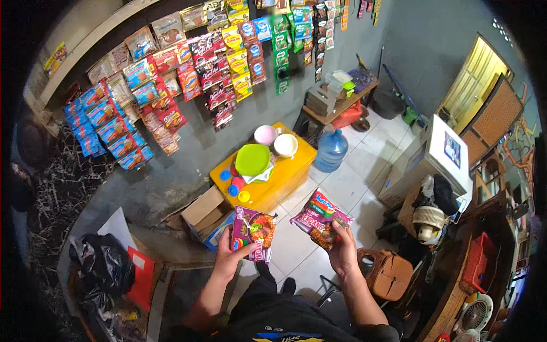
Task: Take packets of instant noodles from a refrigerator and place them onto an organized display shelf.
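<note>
My left hand [233, 255] holds a purple packet of Indomie instant noodles [261, 228] by its lower left side, thumb across the front. In my right hand [344, 250] is a second purple Indomie packet [317, 217], tilted, with the thumb on its lower right part. The two packets are apart, over the white tiled floor. Beyond them stands a yellow table [282, 184] bearing a green plate [252, 159], a pink bowl [265, 135], a white bowl [286, 145] and several small coloured lids or caps.
Strips of sachets [233, 64] hang along the wall. An open cardboard box [207, 209] sits beside the yellow table, and a blue water jug [331, 150] on the floor. At right are a brown plastic stool [389, 275] and a white chest [446, 154]; black plastic bags [107, 265] lie left.
</note>
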{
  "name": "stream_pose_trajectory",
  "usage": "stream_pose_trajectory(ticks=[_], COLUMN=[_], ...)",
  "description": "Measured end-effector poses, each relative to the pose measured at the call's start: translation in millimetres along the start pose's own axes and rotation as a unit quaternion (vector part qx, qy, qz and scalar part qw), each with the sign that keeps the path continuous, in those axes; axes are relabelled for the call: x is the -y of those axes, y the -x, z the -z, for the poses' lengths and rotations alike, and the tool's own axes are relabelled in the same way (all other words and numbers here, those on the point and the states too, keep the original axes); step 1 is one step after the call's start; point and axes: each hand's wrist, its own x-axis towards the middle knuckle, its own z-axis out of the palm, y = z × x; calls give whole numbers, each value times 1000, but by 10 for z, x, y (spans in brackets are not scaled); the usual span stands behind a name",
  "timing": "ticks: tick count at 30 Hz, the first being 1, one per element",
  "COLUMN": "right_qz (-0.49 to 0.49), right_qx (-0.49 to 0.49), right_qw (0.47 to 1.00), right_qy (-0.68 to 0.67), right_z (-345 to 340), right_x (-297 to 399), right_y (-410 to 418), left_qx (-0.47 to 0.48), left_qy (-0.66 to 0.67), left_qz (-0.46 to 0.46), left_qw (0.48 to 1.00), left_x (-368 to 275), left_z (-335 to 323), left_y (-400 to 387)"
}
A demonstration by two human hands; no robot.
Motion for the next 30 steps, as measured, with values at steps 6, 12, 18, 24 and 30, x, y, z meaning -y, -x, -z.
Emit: stream_pose_trajectory(ticks=[6, 12, 18, 24, 30], right_qz=[49, 95, 130, 85, 59], right_qx=[-12, -20, -31, -41, 6], right_qw=[999, 995, 991, 995, 998], right_qy=[4, 30, 3, -21, -3], right_z=[-238, -594, -752, -510, -346], right_x=[242, 399, 669, 872, 1411], right_y=[-315, -761, -1108, -1672, -2400], left_qx=[60, 104, 166, 155, 116], left_qy=[50, 46, 8, -9, -32], left_qz=[-23, -36, -25, -8, -35], left_qw=[997, 993, 986, 988, 992], left_x=[-202, -544, -710, -546, -607], left_z=[-166, -191, -420, -690, -1160], left_y=[-731, -1533, -2074, -2529, -3007])
